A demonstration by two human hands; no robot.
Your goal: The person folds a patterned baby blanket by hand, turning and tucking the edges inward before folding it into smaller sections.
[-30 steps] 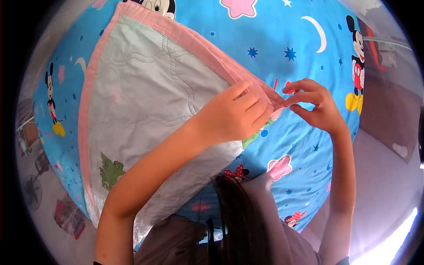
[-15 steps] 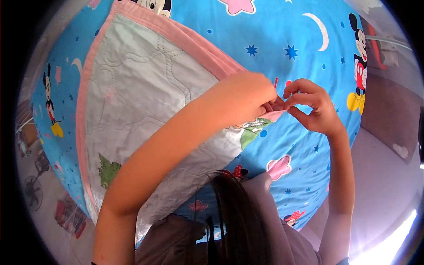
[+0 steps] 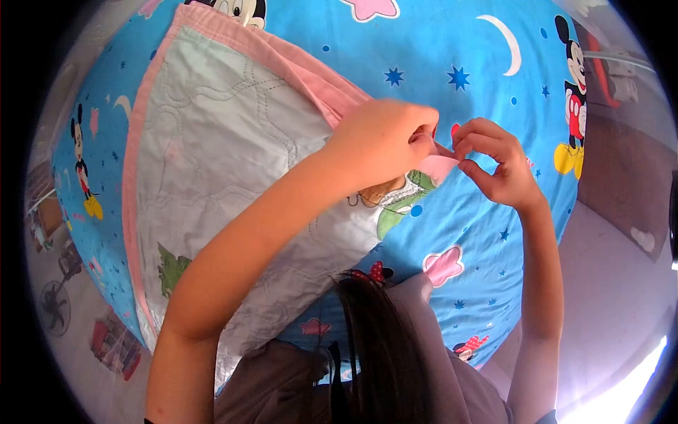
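Pinching the tip of a soft pink fabric corner between thumb and index finger of the right hand, with the other fingers loosely bent. Just beside it, curled over the same pink edging with the left hand, closed on the cloth by the look of it; cannot tell from the half-hidden fingertips how many layers. Belonging, corner and edging both, to a thin pale-grey quilted blanket, spread slantwise over a blue cotton bedsheet printed with stars and cartoon figures. Turned up below the left hand, a green and brown printed patch of the blanket.

Liable to slip from the right hand, given so small a pinch at the very tip. Possible also to twist or bunch the edging, by pulling on it unevenly from two close points, and to drag the near part askew, through contact with the lap.

Compared with a second ago, no longer flat-backed across the edging with the left hand, but curled tighter and slightly higher. More of the brown print now in sight, and more pink fabric between the hands. Little changed in the right-hand pinch.
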